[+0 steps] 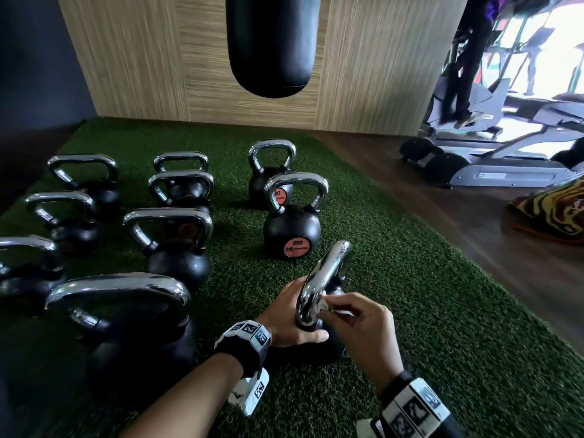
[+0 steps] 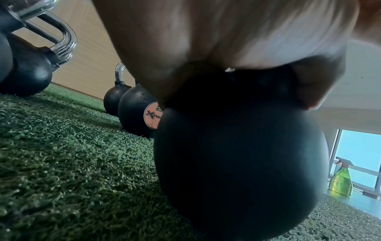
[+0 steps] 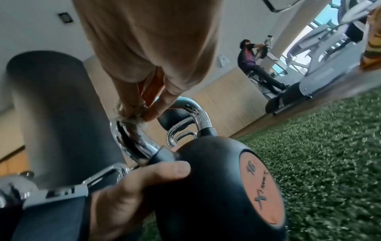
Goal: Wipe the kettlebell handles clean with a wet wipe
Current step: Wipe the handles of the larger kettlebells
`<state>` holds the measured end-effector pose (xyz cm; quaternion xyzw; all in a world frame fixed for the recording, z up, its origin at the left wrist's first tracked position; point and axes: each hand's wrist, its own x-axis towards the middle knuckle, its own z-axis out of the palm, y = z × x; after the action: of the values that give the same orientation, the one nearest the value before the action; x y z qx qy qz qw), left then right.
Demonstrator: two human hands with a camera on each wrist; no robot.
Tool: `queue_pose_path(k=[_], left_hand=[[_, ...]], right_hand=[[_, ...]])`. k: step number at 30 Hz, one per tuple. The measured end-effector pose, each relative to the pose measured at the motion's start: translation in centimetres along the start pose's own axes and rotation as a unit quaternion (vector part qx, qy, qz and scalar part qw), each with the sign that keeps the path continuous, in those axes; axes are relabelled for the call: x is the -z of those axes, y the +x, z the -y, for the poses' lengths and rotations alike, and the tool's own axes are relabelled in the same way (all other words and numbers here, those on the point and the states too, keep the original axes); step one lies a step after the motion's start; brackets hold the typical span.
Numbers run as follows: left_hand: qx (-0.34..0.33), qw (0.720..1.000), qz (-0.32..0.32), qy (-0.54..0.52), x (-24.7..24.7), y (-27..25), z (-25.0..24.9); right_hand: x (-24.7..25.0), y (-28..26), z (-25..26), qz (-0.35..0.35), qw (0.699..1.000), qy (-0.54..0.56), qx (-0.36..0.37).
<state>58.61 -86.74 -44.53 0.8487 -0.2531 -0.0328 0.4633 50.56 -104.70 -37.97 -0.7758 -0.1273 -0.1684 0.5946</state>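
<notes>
The kettlebell (image 1: 328,330) stands on the turf (image 1: 426,311), nearest the person, apart from the other kettlebells (image 1: 170,235). Its handle (image 1: 325,279) is being rubbed low on the near leg with a wipe (image 1: 322,306), pinched by the right hand (image 1: 357,320). The left hand (image 1: 290,317) curls round the bell's shoulder, thumb forward, likely steadying it.

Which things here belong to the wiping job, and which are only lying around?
For the job:
- wet wipe, pinched in right hand
- kettlebell, steadied by left hand
- other kettlebells on the turf

Lying about:
- punching bag
- green spray bottle
- cardio machines
- patterned bag
</notes>
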Motion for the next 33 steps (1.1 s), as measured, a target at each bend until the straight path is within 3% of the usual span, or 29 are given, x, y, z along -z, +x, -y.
queue_pose_path(k=[6, 12, 16, 19, 24, 28, 33], left_hand=[[0.021, 0.999, 0.013, -0.025, 0.4, -0.6, -1.0], [-0.005, 0.998, 0.036, 0.051, 0.9, -0.6, -2.2], [-0.009, 0.998, 0.023, 0.049, 1.0, -0.7, -2.3], [-0.039, 0.993, 0.049, 0.096, 0.8, -0.1, -1.9], [-0.026, 0.997, 0.044, 0.062, 0.5, 0.3, -0.8], [-0.006, 0.999, 0.025, 0.035, 0.4, 0.1, -0.5], [-0.009, 0.999, 0.017, 0.048, 0.3, 0.0, -0.6]], right_hand=[[-0.6, -0.9, -0.5, 0.005, 0.999, -0.017, -0.033], [-0.9, -1.1, -1.2, 0.015, 0.992, -0.129, 0.0], [-0.4, 0.0, -1.4, 0.038, 0.994, -0.106, -0.013], [0.3, 2.0, -1.4, 0.104, 0.985, -0.135, -0.011], [0.5, 4.5, -1.0, 0.243, 0.94, -0.24, -0.013], [1.1, 5.9, -0.3, 0.311, 0.941, -0.129, -0.026], [1.0, 7.2, -1.4, 0.343, 0.93, -0.103, -0.083]])
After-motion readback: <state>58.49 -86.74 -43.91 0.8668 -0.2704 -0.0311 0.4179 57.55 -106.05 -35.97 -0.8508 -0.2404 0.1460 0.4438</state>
